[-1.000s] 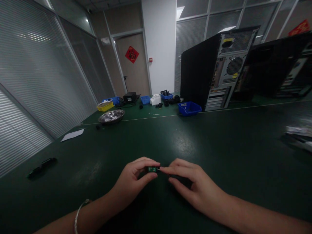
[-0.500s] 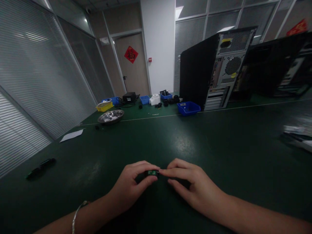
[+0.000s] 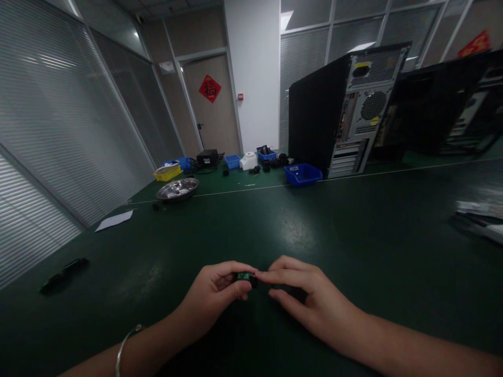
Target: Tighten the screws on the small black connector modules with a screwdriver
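Note:
My left hand (image 3: pixel 214 290) pinches a small green circuit board (image 3: pixel 243 276) between thumb and fingers. A black part (image 3: pixel 253 283) sits at the board's right end. With its index fingertip, my right hand (image 3: pixel 304 285) meets that right end; its thumb is held apart below, and it grips nothing. Both hands are low over the dark green table. Part of the board is hidden behind the left thumb and fingers.
Left on the table are a dark green-and-black object (image 3: pixel 63 276), a white paper (image 3: pixel 114 221) and a metal bowl (image 3: pixel 178 189). Further back stand a blue bin (image 3: pixel 303 176), a white device (image 3: pixel 248 161) and a computer case (image 3: pixel 320 112). Blurred items (image 3: pixel 479 217) lie far right.
The circuit board has tilted slightly in my left hand, and more of the black part shows at its right end. My right hand has hardly moved.

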`<state>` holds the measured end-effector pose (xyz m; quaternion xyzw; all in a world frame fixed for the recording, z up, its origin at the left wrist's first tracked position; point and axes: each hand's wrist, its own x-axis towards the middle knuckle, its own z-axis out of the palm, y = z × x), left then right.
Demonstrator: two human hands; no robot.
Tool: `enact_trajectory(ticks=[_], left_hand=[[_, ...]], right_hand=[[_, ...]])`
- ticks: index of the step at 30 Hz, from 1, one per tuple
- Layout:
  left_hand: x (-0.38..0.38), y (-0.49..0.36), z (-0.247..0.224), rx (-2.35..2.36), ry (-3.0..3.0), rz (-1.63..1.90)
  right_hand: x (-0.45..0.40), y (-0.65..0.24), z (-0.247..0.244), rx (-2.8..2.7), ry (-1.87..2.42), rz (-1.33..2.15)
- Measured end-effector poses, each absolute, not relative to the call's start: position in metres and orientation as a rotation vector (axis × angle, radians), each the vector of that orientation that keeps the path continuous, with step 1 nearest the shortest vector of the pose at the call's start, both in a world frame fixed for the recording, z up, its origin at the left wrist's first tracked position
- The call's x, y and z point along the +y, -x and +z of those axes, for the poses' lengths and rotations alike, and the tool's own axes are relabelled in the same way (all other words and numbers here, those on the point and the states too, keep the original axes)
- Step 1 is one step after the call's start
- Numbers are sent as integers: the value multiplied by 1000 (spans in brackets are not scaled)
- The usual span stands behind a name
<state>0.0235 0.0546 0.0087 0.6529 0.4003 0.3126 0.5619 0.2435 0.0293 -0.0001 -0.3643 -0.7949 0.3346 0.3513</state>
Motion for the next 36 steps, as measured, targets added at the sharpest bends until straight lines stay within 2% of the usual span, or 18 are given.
enact_trajectory(ticks=[9,20,36], left_hand=[[60,-20,1,779,-1356,905],[62,-22,-9,633,-1202,864],[62,-22,-3,719,-1141,787]], right_hand=[[28,-242,5,-2045,872,900],[26,-243,4,-2087,812,919],[25,-244,3,-2085,781,916]])
